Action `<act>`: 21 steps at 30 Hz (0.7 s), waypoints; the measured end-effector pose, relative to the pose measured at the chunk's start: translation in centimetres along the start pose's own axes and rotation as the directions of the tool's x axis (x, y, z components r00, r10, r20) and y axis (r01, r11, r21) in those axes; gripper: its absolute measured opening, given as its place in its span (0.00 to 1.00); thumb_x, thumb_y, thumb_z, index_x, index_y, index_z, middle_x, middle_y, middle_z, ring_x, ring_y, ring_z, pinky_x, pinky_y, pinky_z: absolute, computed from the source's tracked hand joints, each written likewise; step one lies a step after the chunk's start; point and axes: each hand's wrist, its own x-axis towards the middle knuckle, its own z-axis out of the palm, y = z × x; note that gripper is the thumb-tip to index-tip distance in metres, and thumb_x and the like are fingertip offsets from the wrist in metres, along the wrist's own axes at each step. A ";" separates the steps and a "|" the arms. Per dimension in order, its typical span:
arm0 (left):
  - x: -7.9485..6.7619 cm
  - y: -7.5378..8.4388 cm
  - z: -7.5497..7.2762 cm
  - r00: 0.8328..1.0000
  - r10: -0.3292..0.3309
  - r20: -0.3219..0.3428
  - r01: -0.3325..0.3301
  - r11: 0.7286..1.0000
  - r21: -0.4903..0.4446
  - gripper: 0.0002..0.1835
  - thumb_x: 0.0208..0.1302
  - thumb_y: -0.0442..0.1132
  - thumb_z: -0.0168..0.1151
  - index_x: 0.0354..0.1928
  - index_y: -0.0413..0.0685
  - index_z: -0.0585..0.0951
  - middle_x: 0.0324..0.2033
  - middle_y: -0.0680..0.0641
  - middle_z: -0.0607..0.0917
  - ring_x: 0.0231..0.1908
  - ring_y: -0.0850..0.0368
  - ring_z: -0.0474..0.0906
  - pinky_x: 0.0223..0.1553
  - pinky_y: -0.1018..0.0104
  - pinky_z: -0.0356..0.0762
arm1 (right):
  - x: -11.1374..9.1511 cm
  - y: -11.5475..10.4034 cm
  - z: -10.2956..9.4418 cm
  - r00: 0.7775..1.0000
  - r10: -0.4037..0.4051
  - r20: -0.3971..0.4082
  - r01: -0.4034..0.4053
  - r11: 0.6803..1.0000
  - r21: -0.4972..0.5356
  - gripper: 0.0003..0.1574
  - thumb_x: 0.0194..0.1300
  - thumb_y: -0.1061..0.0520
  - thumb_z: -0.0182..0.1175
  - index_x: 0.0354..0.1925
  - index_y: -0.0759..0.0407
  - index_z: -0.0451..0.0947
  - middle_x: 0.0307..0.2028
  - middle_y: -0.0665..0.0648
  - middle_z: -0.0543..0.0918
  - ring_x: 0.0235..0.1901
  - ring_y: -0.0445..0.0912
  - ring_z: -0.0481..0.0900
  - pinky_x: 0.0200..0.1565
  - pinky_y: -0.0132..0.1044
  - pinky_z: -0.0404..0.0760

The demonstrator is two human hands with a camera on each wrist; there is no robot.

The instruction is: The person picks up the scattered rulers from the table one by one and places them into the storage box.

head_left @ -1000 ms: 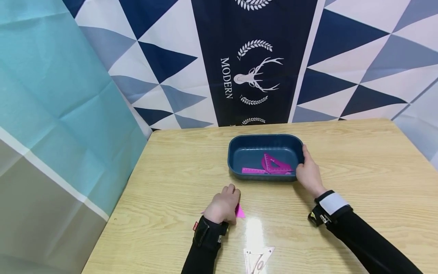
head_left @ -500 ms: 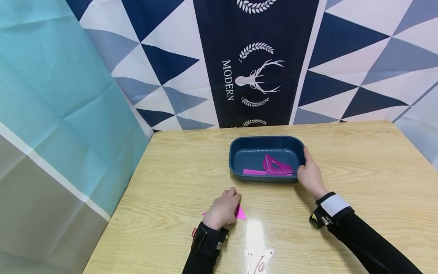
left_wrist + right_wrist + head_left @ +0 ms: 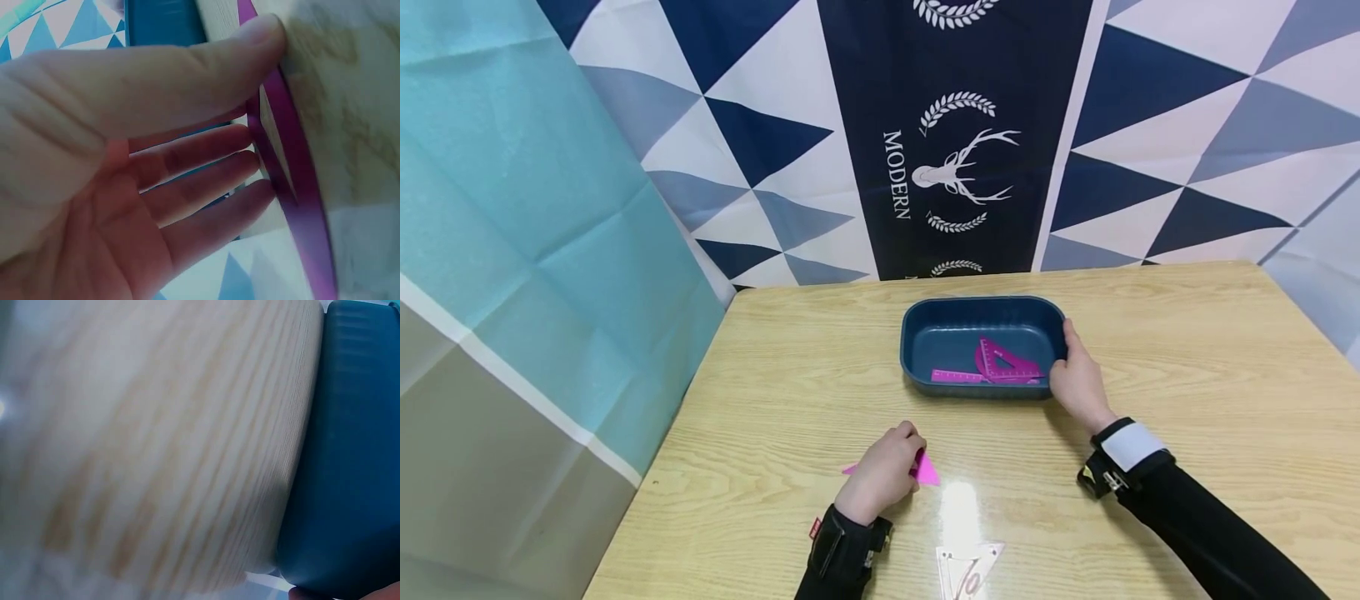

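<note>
My left hand [image 3: 880,471] is low over the table, pinching a pink set square [image 3: 928,472] between thumb and fingertips. In the left wrist view the thumb [image 3: 262,37] lies across the set square [image 3: 307,181], and the other fingertips meet its near edge. Most of it is hidden under the hand in the head view. My right hand [image 3: 1081,385] grips the right end of a dark blue rectangular box [image 3: 917,388], thumb at the front corner and index finger along the side. Inside the box lie a magenta set square [image 3: 1011,367], a pink ruler [image 3: 955,377] and a curved piece mostly hidden beneath the set square.
A clear set square [image 3: 964,571] with pink markings lies on the wooden table [image 3: 760,400] near the front, beside a bright glare spot. Patterned cloth [image 3: 775,125] hangs behind the table, and a teal and grey cloth [image 3: 550,208] hangs at the left.
My left hand has drawn slightly back towards the person, and its fingers have closed on the pink set square, its right corner tilting. The right hand and box stay put.
</note>
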 end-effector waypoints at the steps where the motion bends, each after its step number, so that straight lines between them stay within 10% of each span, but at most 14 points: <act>1: 0.0 0.0 0.0 1.000 0.003 -0.006 -0.003 1.000 0.004 0.19 0.41 0.35 0.73 0.39 0.45 0.80 0.35 0.51 0.74 0.34 0.58 0.72 0.37 0.72 0.72 | 0.0 0.0 0.0 1.000 -0.003 -0.001 0.003 1.000 -0.003 0.39 0.61 0.69 0.32 0.69 0.65 0.34 0.68 0.70 0.44 0.56 0.62 0.62 0.57 0.56 0.60; 7: 0.0 0.2 0.2 1.000 -0.004 -0.026 0.004 1.000 0.004 0.15 0.40 0.35 0.73 0.33 0.45 0.80 0.31 0.52 0.74 0.30 0.59 0.73 0.33 0.73 0.71 | -0.1 0.1 0.1 1.000 -0.013 -0.006 0.012 1.000 -0.022 0.39 0.61 0.69 0.32 0.69 0.66 0.34 0.67 0.71 0.45 0.42 0.60 0.64 0.50 0.55 0.63; 21: 0.2 1.1 0.6 0.992 0.004 -0.125 0.008 0.995 0.095 0.10 0.41 0.37 0.68 0.28 0.45 0.78 0.24 0.51 0.74 0.22 0.61 0.70 0.23 0.71 0.69 | -0.1 -0.1 -0.1 1.000 0.003 -0.004 -0.003 1.000 -0.006 0.39 0.61 0.70 0.32 0.69 0.65 0.34 0.68 0.69 0.44 0.65 0.62 0.51 0.61 0.58 0.53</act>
